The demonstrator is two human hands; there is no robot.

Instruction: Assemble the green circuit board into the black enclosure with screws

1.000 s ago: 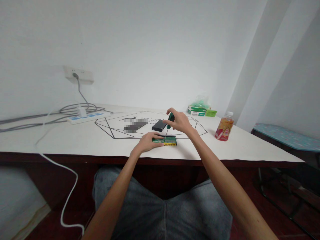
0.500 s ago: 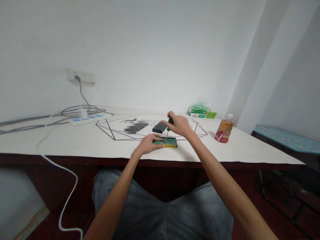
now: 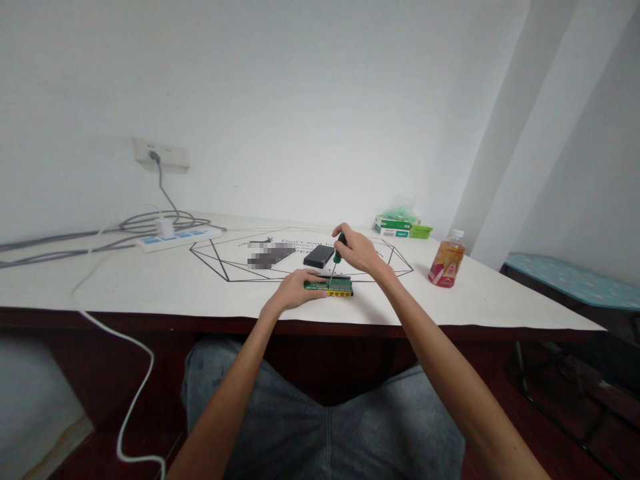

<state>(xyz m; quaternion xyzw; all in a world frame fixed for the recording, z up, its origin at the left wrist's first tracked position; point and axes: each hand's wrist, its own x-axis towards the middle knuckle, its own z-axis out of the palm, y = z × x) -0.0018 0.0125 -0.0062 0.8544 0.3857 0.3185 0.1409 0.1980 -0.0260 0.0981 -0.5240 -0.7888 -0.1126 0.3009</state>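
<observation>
A small green circuit board (image 3: 341, 287) with yellow parts along its front edge lies on the white table (image 3: 150, 287). My left hand (image 3: 295, 288) rests flat on the board's left end, fingers stretched out and pressing it down. My right hand (image 3: 358, 251) is closed round the green and black handle of a screwdriver (image 3: 338, 254), held nearly upright with its tip on the board. A black flat box (image 3: 319, 255) lies just behind the board.
A drink bottle (image 3: 446, 259) stands at the right. Green and white boxes (image 3: 399, 227) sit by the wall. A power strip (image 3: 173, 238) with grey cables and a white cord lies at the left. A black line drawing covers the table's middle.
Both hands stay on the board and screwdriver. The right hand's grip on the handle has shifted slightly; the view has moved a little.
</observation>
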